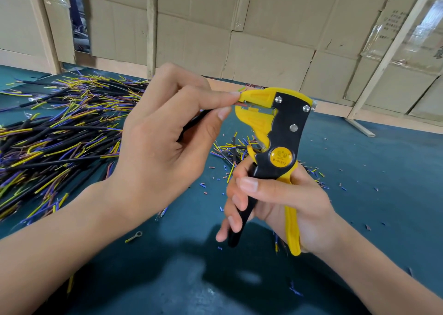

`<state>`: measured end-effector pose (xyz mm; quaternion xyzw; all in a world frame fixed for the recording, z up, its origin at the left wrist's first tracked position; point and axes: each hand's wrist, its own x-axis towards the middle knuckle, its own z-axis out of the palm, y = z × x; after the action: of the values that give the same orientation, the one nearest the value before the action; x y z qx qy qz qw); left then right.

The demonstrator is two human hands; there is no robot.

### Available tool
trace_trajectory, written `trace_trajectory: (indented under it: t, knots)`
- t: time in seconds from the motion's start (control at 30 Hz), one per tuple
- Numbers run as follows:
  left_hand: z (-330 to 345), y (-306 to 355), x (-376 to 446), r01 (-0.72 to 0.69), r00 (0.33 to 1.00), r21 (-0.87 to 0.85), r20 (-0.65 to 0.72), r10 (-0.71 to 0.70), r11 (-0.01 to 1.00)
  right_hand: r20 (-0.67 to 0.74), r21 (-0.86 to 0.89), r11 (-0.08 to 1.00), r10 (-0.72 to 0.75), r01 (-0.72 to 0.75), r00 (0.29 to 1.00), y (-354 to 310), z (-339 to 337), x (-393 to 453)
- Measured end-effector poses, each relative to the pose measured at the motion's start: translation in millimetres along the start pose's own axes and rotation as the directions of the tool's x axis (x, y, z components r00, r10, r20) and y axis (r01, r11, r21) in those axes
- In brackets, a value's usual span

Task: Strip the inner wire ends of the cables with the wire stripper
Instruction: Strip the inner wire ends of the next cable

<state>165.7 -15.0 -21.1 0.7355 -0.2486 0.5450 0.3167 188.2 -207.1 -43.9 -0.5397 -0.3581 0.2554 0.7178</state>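
My right hand grips the handles of a yellow and black wire stripper, held upright with its jaws pointing left. My left hand pinches a black cable between thumb and forefinger. The cable's thin inner wires lie between the stripper's yellow jaws; a yellow-green wire end pokes up above the upper jaw. A big pile of black cables with yellow, blue and brown inner wires lies on the left of the table.
The table has a dark teal mat strewn with short bits of stripped insulation. A smaller heap of cables lies behind the stripper. A ring terminal lies near my left forearm. Cardboard boxes and wooden slats form the back wall.
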Motion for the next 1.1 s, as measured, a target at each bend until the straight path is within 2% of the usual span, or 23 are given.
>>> trace_trajectory:
  t: [0.33, 0.67, 0.83, 1.1]
  knots:
    - [-0.3, 1.8, -1.0, 0.033, 0.999, -0.021, 0.009, -0.033, 0.999, 0.006, -0.019, 0.999, -0.031, 0.031, 1.0, 5.0, 3.1, 1.5]
    - [-0.4, -0.1, 0.1, 0.005, 1.0, 0.022, 0.016, -0.005, 1.0, -0.056, -0.097, 0.995, 0.0, -0.005, 0.998, 1.1, 5.0, 0.0]
    - [0.2, -4.3, 1.0, -0.011, 0.994, 0.031, 0.109, 0.007, 0.999, -0.226, -0.084, 0.995, 0.037, -0.058, 0.973, -1.9, 6.6, 0.6]
    - [-8.7, -16.8, 6.6, -0.026, 0.962, 0.048, 0.273, 0.012, 0.998, -0.178, -0.067, 0.983, 0.155, -0.169, 0.972, -16.4, -2.9, 0.4]
